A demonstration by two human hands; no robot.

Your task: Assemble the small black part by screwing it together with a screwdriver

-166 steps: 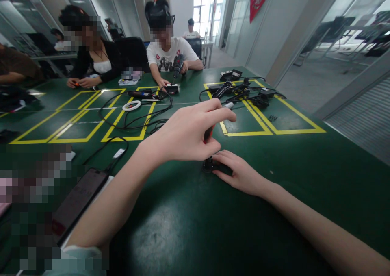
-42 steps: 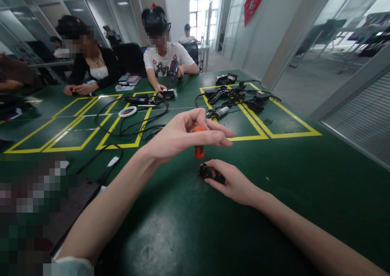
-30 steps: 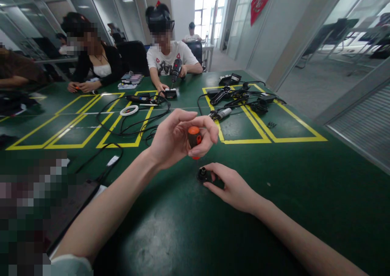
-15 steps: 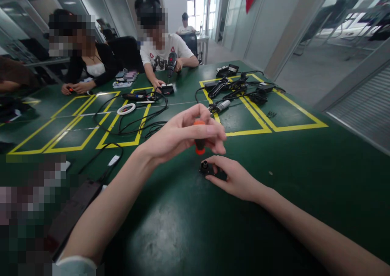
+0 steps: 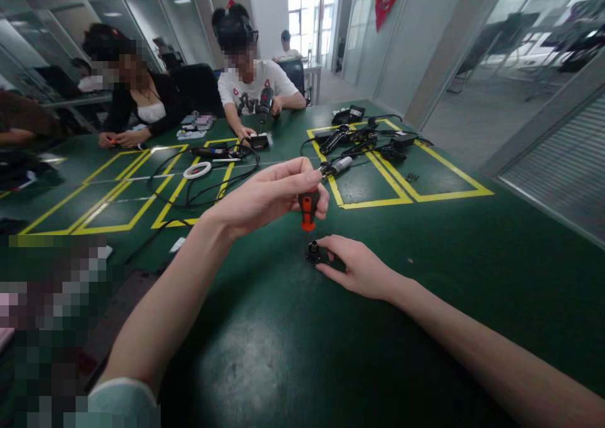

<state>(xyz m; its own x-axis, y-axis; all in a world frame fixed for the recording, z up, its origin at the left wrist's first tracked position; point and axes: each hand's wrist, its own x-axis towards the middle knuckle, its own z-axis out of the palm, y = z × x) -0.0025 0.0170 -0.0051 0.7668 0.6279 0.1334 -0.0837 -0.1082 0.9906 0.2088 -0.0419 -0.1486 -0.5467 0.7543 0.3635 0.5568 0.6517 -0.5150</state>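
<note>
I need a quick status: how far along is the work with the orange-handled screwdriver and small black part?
Done: the small black plastic part lies on the green table, pinned by the right hand. In hand: the left hand holds the orange-and-black screwdriver upright over the part's round socket. Left: probably the turning; whether the tip is seated is too small to tell.

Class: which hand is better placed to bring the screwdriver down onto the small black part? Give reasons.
Left, likely: the left hand grips the screwdriver upright just above the small black part, which the right hand pins to the table.
</note>
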